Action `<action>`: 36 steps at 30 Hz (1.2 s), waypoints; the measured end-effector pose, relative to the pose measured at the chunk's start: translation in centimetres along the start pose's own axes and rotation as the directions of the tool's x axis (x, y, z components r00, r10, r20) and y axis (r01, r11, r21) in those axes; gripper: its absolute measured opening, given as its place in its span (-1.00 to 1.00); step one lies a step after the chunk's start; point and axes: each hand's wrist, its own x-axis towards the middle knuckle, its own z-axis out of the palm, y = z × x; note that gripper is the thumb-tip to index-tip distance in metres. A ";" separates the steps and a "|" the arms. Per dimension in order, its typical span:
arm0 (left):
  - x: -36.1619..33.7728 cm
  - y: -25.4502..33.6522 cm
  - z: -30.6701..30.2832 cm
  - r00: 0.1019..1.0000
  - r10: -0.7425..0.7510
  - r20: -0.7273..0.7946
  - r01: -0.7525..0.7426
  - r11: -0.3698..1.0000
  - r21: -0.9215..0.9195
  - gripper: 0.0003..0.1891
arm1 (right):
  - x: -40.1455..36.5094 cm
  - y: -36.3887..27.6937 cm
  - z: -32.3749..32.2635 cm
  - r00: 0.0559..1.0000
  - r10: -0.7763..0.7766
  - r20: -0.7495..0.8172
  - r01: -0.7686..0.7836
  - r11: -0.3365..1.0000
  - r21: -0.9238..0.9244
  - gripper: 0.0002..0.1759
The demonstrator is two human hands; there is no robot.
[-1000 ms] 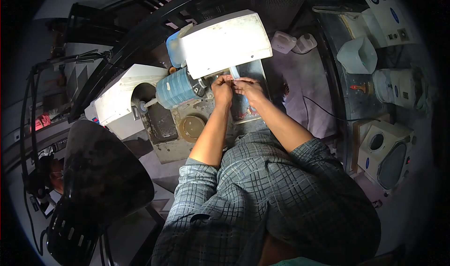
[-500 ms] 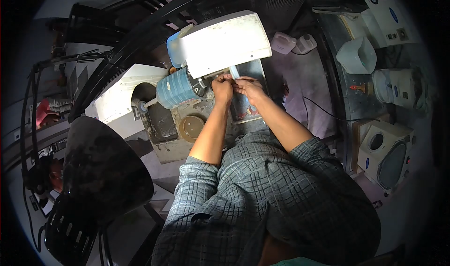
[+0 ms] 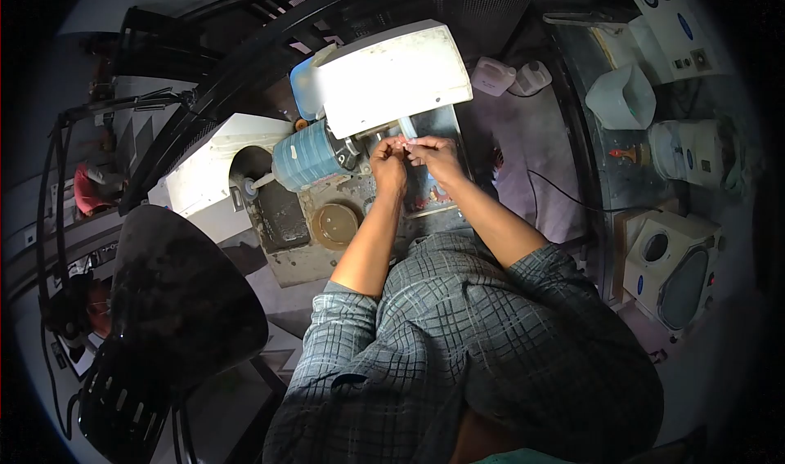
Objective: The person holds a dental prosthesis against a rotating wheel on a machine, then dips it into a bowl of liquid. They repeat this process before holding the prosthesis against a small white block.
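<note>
Just below the bright white hood [image 3: 401, 76], both hands meet at the fingertips. My left hand [image 3: 388, 168] is closed in a pinch, and so is my right hand [image 3: 438, 161]. Something small and pale shows between the fingers, but I cannot tell what it is. A pale cylindrical piece [image 3: 407, 126] juts from under the hood right above the fingertips. Left of my left hand lies a ribbed blue motor [image 3: 307, 157] with a shaft at each end. A tray [image 3: 433, 209] with reddish stains and bits lies beneath my right hand.
A round brown bowl [image 3: 336, 225] sits in the dirty bench by my left forearm. Further left are a second white hood [image 3: 204, 165] and a black lamp shade [image 3: 188, 284]. Machines and a white container [image 3: 621, 96] line the right side. Another person in red [image 3: 90, 190] is at far left.
The joined fingertips have come slightly down from the pale cylinder, and the left fingers have turned a little. In the background the person in red has shifted.
</note>
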 end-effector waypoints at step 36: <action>2.3 1.4 -0.5 0.991 -0.126 0.041 0.109 0.952 0.287 -0.86 | 0.6 0.4 0.2 0.969 0.246 -0.003 -0.239 0.944 0.229 -0.89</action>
